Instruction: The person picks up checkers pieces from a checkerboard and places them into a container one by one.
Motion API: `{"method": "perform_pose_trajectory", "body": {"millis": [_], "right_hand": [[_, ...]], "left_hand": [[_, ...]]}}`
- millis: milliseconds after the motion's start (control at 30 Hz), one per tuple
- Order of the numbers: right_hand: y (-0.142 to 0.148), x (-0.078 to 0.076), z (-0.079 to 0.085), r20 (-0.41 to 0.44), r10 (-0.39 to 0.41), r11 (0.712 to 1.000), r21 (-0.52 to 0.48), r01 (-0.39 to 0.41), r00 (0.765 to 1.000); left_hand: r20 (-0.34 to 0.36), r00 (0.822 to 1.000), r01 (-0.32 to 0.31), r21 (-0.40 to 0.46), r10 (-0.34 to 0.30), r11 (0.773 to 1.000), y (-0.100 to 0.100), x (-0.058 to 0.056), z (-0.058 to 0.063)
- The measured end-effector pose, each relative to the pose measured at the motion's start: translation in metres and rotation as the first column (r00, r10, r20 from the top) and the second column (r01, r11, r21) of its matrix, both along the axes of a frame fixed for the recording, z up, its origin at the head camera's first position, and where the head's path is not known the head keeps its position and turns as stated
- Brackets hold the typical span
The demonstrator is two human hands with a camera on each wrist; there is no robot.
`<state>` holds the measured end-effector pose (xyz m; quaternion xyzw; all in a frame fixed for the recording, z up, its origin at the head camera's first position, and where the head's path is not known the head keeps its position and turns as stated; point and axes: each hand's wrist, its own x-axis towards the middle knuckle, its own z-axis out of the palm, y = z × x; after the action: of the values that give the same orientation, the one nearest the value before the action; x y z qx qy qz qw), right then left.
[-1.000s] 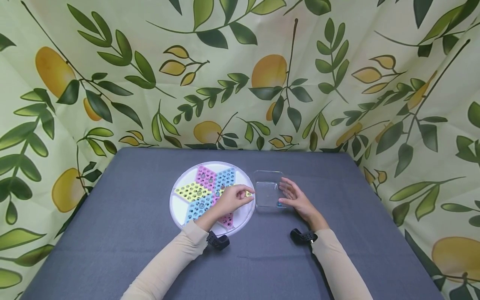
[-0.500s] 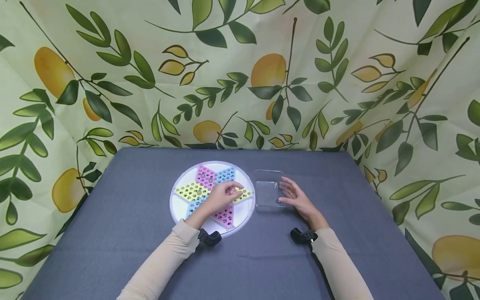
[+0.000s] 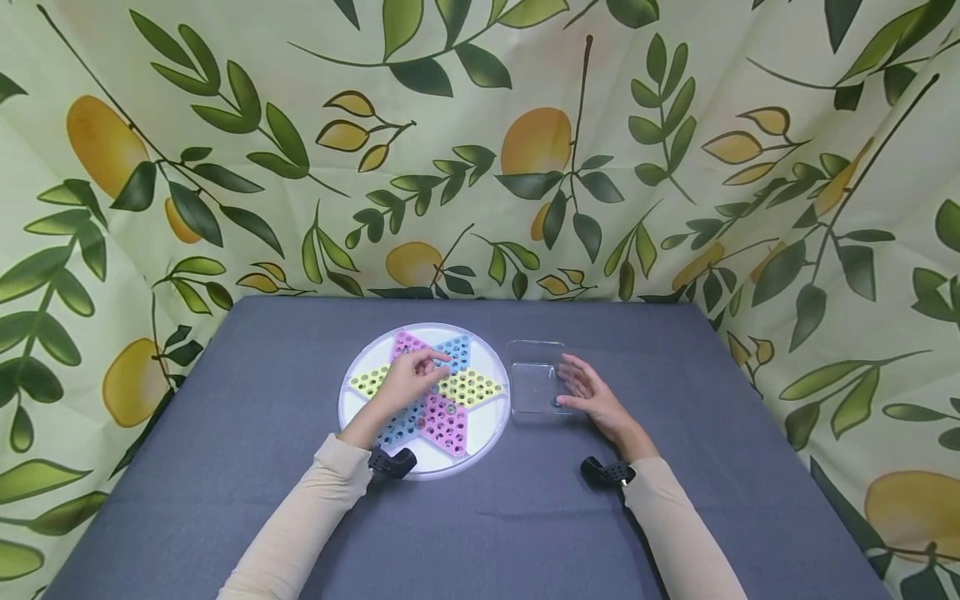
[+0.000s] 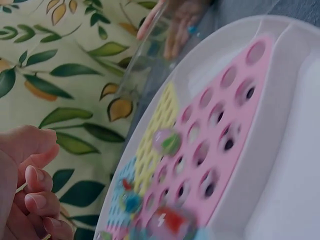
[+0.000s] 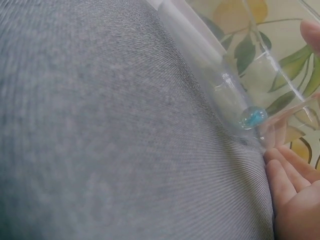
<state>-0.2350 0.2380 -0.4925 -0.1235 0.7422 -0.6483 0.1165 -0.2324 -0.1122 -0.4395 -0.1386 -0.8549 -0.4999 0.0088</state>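
Beige-sleeved, my left hand: over round white star-patterned board, fingers curled, any pinch unclear. My right hand: relaxed fingers at clear rectangular box, right of board, long axis away from me. Yellow star points: left-right.

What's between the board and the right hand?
The clear box, per head view: board on its left, right hand at its right side. A blue marble sits in it, clearest in right wrist view.
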Motion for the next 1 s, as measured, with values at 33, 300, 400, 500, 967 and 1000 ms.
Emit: {"method": "perform_pose_trajectory", "body": {"millis": [33,300,400,500,967,1000], "right_hand": [[0.0,0.0,0.0,0.001,-0.001,1.0,0.0,0.001,1.0],[0.0,0.0,0.001,-0.005,0.006,1.0,-0.02,-0.006,1.0],[0.001,0.0,0.001,-0.008,0.006,1.0,-0.024,-0.006,1.0],[0.001,0.0,0.001,-0.009,0.007,1.0,-0.03,-0.008,1.0],[0.0,0.001,-0.001,0.01,0.0,1.0,0.0,0.0,1.0],[0.0,0.001,0.0,0.01,-0.002,1.0,-0.002,0.002,1.0]], "left_hand": [[-0.005,1.0,-0.012,-0.001,0.012,1.0,-0.003,-0.001,0.0],[-0.032,0.996,-0.086,0.0,0.086,0.996,-0.023,-0.008,0.005],[-0.021,0.995,-0.096,-0.005,0.096,0.995,-0.028,-0.01,0.005],[-0.025,0.995,-0.096,-0.02,0.096,0.995,-0.033,-0.012,0.004],[-0.007,0.99,-0.144,-0.062,0.144,0.988,-0.053,-0.028,-0.007],[-0.001,0.989,-0.147,-0.06,0.147,0.987,-0.054,-0.029,-0.008]]}}
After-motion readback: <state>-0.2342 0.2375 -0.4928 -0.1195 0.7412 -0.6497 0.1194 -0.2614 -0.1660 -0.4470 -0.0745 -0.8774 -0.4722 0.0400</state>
